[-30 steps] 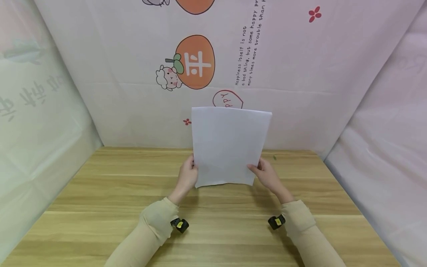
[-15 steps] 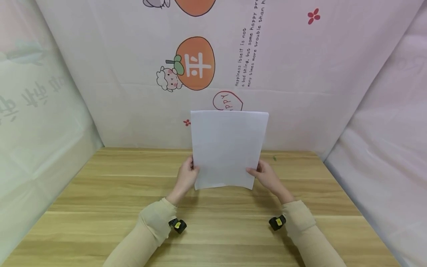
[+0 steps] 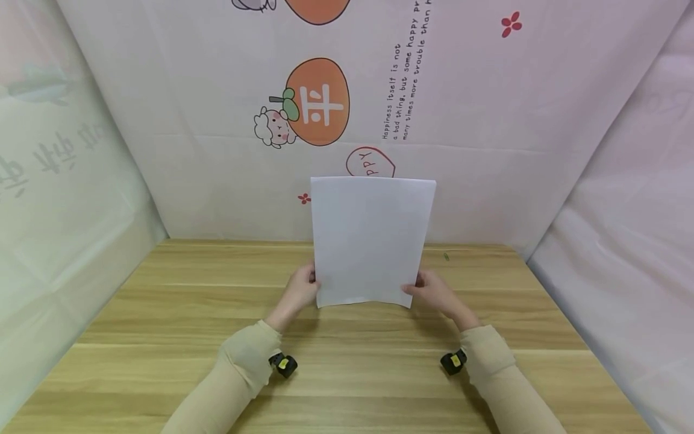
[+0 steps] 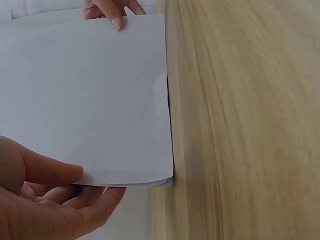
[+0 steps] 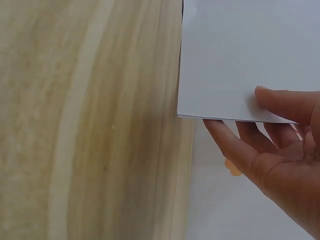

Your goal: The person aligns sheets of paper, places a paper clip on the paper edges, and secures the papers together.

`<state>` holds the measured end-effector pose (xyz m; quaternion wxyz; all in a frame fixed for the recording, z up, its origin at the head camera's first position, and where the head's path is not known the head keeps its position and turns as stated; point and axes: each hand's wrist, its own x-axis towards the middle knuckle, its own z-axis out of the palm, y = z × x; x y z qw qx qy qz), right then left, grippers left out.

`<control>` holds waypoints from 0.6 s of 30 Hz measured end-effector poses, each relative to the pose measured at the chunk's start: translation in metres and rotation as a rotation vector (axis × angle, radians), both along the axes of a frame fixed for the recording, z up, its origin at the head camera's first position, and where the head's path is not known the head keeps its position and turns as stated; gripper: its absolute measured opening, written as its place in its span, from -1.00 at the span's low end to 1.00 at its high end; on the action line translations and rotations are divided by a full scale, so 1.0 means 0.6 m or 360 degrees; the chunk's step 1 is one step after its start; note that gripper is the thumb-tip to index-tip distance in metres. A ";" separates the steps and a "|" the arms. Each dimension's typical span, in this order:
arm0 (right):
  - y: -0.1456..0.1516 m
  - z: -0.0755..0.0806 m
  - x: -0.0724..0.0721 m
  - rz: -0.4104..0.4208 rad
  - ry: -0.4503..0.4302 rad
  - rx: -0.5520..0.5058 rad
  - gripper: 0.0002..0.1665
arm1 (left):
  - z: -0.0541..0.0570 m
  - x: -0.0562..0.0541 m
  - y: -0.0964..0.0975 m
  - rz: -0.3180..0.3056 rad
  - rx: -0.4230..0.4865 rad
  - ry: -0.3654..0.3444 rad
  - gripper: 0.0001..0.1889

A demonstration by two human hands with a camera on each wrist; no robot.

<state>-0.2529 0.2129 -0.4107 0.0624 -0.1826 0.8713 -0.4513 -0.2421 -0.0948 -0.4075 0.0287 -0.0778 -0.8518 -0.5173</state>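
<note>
A thin stack of white paper (image 3: 371, 235) stands upright over the table, its lower edge slightly bowed. My left hand (image 3: 300, 287) pinches the left side low down; in the left wrist view the thumb (image 4: 55, 171) lies on the front face and the other fingers are behind. Layered sheet edges show at the corner of the paper (image 4: 100, 100) there. On the opposite side my right hand (image 3: 431, 291) grips the edge the same way, its thumb (image 5: 282, 102) pressed on the front and the fingers spread behind the paper (image 5: 235, 65).
The wood-grain table (image 3: 352, 367) spreads around and in front of the hands. Behind it hangs a white printed cloth (image 3: 461, 199) with orange pictures and lettering, and pale cloth also borders both sides. A tiny green mark (image 3: 446, 257) shows near the back right of the tabletop.
Both hands have slid lower along the side edges of the paper stack. The upper right corner has shifted slightly left, and the stack sits slightly lower than a second ago.
</note>
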 end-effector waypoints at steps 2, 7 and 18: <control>0.000 0.000 0.001 0.0006 0.0014 0.0025 -0.58 | -0.001 -0.001 -0.001 -0.0019 -0.0047 0.0008 -0.63; -0.001 -0.002 0.000 0.0012 0.0003 0.0073 -0.62 | -0.005 -0.002 -0.005 -0.0030 -0.0138 -0.0005 -0.66; -0.003 -0.004 -0.001 0.0011 0.0064 0.0111 -0.67 | -0.004 0.001 -0.006 -0.0026 -0.0205 -0.0050 -0.64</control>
